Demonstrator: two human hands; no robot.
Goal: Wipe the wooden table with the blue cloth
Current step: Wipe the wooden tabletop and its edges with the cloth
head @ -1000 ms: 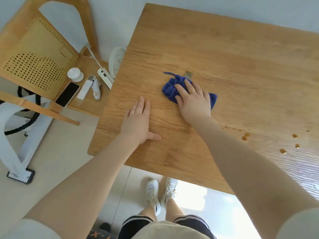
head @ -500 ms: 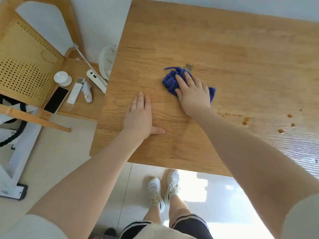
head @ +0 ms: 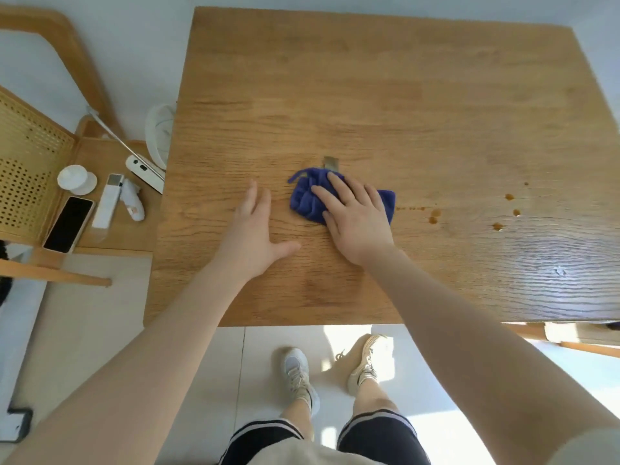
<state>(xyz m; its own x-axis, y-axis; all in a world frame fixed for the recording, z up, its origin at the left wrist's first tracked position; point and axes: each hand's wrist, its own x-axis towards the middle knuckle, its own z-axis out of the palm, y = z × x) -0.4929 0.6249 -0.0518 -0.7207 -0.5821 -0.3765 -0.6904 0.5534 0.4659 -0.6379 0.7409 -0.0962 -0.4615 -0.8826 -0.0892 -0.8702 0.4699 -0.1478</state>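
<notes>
A crumpled blue cloth (head: pixel 306 198) lies near the middle of the wooden table (head: pixel 385 95). My right hand (head: pixel 355 219) presses flat on the cloth, fingers spread over it. To its left, my left hand (head: pixel 253 229) rests palm-down on the bare wood, fingers apart and holding nothing. Several small brown drops (head: pixel 434 218) dot the table to the right of the cloth. A small grey tag (head: pixel 331 161) pokes out behind the cloth.
A wooden chair (head: pixel 43 169) stands at the left, its seat carrying a black phone (head: pixel 68 223), a white remote (head: pixel 109 200), a white cap (head: pixel 76 178) and a power strip (head: pixel 144 169). My feet in white shoes (head: pixel 298 374) stand before the table's near edge.
The view has swung so the table sits squarer in frame. My right hand and the cloth have slid slightly right along the table; my left hand stays planted on the wood.
</notes>
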